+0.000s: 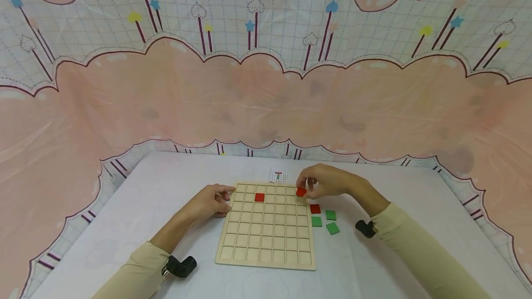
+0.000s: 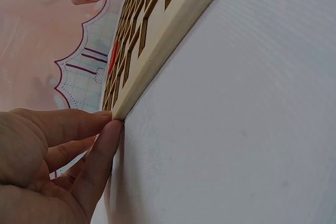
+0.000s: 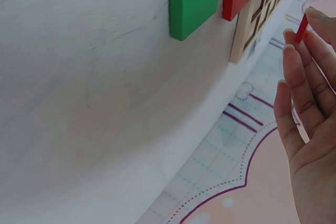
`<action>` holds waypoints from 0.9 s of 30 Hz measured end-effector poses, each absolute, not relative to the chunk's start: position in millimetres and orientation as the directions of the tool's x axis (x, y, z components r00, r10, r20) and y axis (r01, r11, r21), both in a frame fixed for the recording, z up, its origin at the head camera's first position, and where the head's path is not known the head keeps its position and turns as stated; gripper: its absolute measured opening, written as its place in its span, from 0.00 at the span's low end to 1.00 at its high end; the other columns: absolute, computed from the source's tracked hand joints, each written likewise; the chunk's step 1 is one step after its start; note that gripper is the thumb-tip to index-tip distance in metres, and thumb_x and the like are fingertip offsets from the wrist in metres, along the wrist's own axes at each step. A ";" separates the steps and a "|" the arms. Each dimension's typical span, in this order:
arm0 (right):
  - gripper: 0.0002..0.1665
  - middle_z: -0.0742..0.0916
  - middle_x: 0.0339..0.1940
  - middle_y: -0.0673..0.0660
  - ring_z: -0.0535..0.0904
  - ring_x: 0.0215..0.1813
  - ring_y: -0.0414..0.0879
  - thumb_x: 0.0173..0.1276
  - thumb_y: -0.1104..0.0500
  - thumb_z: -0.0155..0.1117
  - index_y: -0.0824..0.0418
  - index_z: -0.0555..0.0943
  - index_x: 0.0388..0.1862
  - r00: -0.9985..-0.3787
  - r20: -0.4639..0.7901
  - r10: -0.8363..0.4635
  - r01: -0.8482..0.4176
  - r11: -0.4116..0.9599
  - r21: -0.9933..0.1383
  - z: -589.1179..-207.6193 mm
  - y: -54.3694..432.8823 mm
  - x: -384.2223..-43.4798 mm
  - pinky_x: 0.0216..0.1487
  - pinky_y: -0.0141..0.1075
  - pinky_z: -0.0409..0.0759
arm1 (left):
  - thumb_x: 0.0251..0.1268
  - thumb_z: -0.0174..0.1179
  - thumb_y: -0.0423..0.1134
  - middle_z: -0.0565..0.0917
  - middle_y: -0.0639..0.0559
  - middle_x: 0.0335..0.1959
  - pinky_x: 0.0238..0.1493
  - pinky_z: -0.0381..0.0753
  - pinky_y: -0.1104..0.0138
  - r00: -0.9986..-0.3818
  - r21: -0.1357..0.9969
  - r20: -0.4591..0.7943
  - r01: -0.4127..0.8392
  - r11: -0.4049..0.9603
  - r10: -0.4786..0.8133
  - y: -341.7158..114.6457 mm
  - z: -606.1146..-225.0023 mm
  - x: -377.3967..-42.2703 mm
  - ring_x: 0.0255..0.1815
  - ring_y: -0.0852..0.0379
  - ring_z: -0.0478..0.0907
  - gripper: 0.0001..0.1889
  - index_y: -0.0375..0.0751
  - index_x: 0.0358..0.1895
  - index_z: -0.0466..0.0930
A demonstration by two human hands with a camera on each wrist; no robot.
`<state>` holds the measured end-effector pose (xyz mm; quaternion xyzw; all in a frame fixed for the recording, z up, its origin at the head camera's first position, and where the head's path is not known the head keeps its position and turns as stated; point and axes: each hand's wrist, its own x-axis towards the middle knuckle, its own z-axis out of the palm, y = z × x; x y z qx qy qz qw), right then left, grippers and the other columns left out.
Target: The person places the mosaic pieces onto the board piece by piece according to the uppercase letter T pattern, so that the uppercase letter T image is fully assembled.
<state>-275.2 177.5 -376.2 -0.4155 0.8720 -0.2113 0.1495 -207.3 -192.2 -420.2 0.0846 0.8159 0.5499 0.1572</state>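
A flat wooden grid board (image 1: 266,262) lies on the white table, with a red square tile (image 1: 259,197) in its second row from the far edge. My left hand (image 1: 212,200) is at the board's left edge near the far corner; the index fingertip and thumb (image 2: 107,140) touch the edge there. Over the board's far right corner, my right hand (image 1: 326,181) pinches another red tile (image 3: 301,29) between thumb and fingers. That tile is tilted, held above the grid in the right wrist view. Its other fingers are spread loosely.
Right of the board lie a red tile (image 1: 315,209) and several green tiles (image 1: 317,221). A small paper card (image 1: 278,176) with a red and green grid pattern lies just beyond the far edge. Behind the table (image 1: 137,179) hangs a patterned pink cloth (image 1: 266,105).
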 end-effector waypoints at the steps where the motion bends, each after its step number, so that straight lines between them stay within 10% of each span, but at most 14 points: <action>1: 0.12 0.86 0.40 0.40 0.82 0.42 0.40 0.65 0.55 0.73 0.49 0.85 0.48 -0.609 -0.084 -0.789 -0.663 0.564 -0.492 -376.4 176.6 -275.3 0.49 0.36 0.82 | 0.58 0.63 0.18 0.71 0.43 0.42 0.34 0.84 0.70 -0.937 0.924 -0.164 -0.035 0.381 0.309 -192.0 -420.2 -207.2 0.36 0.56 0.70 0.32 0.22 0.69 0.69; 27: 0.14 0.85 0.39 0.40 0.81 0.43 0.41 0.66 0.54 0.73 0.51 0.86 0.50 -0.578 -0.102 -0.809 -0.677 0.545 -0.495 -379.6 155.4 -279.9 0.49 0.34 0.81 | 0.58 0.63 0.18 0.72 0.42 0.42 0.34 0.85 0.70 -0.939 0.920 -0.158 -0.026 0.391 0.307 -191.7 -420.5 -207.0 0.36 0.56 0.70 0.32 0.22 0.69 0.69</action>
